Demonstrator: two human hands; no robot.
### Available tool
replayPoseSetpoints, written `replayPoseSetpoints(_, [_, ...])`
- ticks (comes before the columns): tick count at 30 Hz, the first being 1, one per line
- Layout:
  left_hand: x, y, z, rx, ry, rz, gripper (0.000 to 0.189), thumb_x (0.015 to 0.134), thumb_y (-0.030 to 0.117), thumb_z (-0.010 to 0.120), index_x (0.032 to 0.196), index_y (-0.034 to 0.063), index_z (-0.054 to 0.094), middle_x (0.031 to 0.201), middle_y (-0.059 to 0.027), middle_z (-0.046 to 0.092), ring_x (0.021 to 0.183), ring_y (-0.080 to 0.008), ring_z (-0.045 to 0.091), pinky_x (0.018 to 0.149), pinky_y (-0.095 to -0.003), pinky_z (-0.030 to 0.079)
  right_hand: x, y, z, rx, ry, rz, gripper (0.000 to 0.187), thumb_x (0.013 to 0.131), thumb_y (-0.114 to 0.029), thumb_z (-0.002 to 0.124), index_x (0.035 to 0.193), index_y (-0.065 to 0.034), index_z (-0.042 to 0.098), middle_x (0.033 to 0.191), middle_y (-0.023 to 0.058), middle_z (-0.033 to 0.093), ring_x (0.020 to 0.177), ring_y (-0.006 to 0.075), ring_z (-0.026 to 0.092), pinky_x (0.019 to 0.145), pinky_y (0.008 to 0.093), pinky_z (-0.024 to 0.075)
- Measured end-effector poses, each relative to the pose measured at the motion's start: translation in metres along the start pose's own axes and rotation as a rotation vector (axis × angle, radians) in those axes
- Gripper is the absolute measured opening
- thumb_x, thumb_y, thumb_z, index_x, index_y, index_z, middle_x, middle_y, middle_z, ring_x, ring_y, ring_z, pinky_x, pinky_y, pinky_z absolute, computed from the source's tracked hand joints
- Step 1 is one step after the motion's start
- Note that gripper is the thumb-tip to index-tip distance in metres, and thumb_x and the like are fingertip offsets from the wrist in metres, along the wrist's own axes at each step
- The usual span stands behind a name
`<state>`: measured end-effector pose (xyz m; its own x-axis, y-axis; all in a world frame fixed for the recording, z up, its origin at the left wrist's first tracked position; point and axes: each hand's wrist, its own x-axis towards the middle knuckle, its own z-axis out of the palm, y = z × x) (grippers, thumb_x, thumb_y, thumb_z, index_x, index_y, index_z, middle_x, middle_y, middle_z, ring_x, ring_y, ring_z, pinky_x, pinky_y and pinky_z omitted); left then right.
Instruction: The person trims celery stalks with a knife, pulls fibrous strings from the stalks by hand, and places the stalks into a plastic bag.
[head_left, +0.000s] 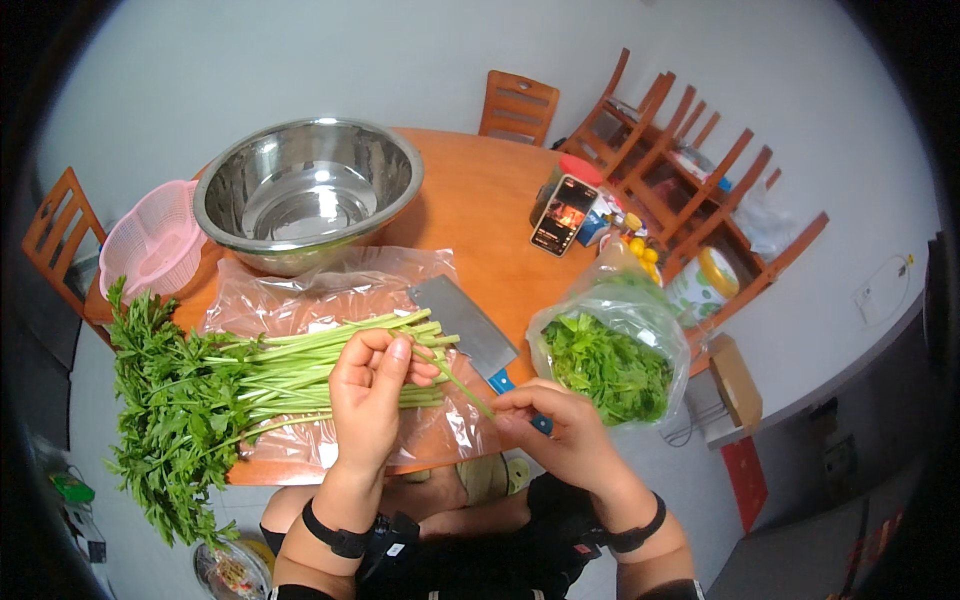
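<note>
Between my two hands stretches a thin green celery stalk (459, 381). My left hand (379, 382) pinches its upper end, and the fingertips of my right hand (551, 421) grip the lower end. Under and beyond my left hand lies a bunch of leafy celery (300, 380) on a clear plastic sheet (330, 296). Its leaves hang over the table's left front edge. A cleaver (469, 322) with a blue handle rests beside the cut stalk ends, the handle partly hidden by my right hand. Right of that hand, a clear plastic bag (660, 322) holds green leaves (607, 367).
Behind the celery stands a large steel basin (307, 247), with a pink plastic basket (154, 240) to its left. A lit phone (564, 216) leans on a red-lidded jar (581, 169) on the wooden table (480, 187). Stacked chairs (675, 176) stand beyond. A bin (232, 570) sits on the floor.
</note>
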<state>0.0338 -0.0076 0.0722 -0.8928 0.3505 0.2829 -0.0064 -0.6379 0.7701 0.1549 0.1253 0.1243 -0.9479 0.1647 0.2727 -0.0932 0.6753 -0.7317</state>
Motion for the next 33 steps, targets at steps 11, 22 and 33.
replayPoseSetpoints(11, [-0.003,-0.001,-0.003,-0.023,-0.007,0.048,0.008,0.085,0.007,0.049,0.087,-0.0002,0.050,0.078,-0.0082,0.058,0.068,-0.0107,0.055,0.063,-0.0211,0.045,0.000,0.009,0.014,0.017,0.009,0.013,0.007,0.076,-0.008,0.061,0.078,-0.0017,0.058,0.067,0.0047,0.055,0.057,0.0106,0.051,0.050,0.0219,0.0393])
replayPoseSetpoints(22, [-0.020,-0.008,0.012,0.223,-0.309,-0.191,0.007,0.080,0.006,0.057,0.075,0.0015,0.055,0.067,0.0024,0.051,0.062,-0.0032,0.044,0.054,-0.0171,0.035,-0.004,0.012,0.012,-0.084,0.143,-0.146,0.007,0.075,-0.008,0.059,0.075,-0.0017,0.055,0.066,0.0085,0.055,0.057,0.0182,0.053,0.050,0.0268,0.0409])
replayPoseSetpoints(33, [-0.017,-0.007,0.013,0.195,-0.489,-0.364,0.014,0.085,0.013,0.051,0.077,0.0014,0.052,0.069,0.0019,0.051,0.063,-0.0040,0.046,0.058,-0.0175,0.039,0.000,0.013,0.010,-0.298,0.191,-0.284,0.006,0.075,-0.007,0.058,0.076,-0.0042,0.053,0.069,0.0104,0.055,0.061,0.0269,0.054,0.054,0.0315,0.0429])
